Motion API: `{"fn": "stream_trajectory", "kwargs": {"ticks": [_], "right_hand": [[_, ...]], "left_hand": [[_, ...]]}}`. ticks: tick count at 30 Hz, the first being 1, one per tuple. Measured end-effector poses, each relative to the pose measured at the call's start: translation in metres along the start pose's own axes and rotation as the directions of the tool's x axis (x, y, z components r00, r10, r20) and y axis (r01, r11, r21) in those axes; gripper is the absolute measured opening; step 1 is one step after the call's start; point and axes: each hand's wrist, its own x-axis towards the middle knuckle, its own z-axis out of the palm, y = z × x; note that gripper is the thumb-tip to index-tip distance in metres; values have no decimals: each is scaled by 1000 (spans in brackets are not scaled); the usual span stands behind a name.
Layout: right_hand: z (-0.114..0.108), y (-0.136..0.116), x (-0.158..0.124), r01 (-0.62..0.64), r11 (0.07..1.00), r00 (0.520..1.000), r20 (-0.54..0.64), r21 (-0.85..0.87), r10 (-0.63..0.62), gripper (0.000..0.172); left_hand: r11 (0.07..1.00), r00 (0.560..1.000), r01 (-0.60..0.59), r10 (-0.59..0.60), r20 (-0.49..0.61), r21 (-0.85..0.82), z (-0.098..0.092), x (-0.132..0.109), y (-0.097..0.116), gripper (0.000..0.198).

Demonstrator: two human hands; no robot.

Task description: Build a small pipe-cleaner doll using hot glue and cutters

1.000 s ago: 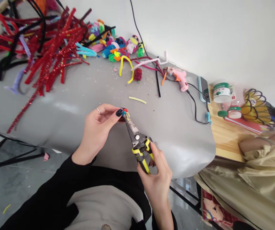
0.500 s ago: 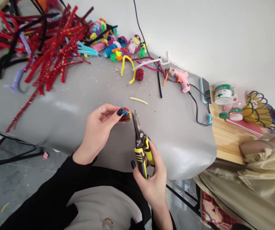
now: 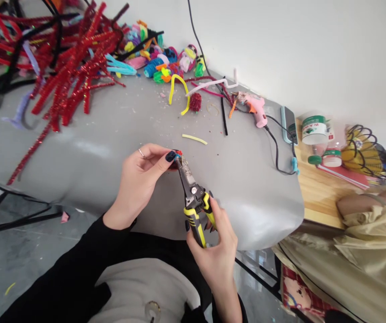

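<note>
Between the thumb and fingers of my left hand [image 3: 142, 179] is a small pipe-cleaner piece [image 3: 178, 154] in red and blue, mostly covered by the fingertips and the tool. My right hand [image 3: 214, 251] is wrapped round yellow-and-black pliers [image 3: 194, 197]. Their jaws point up and left, with the tips right at the small piece; whether they bite on it I cannot tell. Beyond the hands a short pale yellow pipe-cleaner [image 3: 194, 139] lies on the grey table cover [image 3: 253, 179]. Farther back are a dark red fuzzy ball [image 3: 195, 102] and a bent yellow pipe-cleaner [image 3: 171, 89].
A heap of red pipe-cleaners [image 3: 75, 67] spreads at the left, beside several colourful small figures [image 3: 159, 63]. A pink glue gun [image 3: 255, 107] with a black cord and a phone [image 3: 288, 124] lie at the right. A person's sleeve [image 3: 367, 215] rests by the wooden table [image 3: 317, 188].
The pliers have tilted and moved up and left, so their jaws now meet the small pipe-cleaner piece. My left hand has stayed almost in place.
</note>
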Motion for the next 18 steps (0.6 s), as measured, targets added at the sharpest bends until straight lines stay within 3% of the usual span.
{"fn": "stream_trajectory", "kwargs": {"ticks": [18], "right_hand": [[0, 2, 0, 29, 998, 998, -48, -56, -32, 70]], "left_hand": [[1000, 1000, 5, -6, 11, 23, -1, -3, -1, 34]]}}
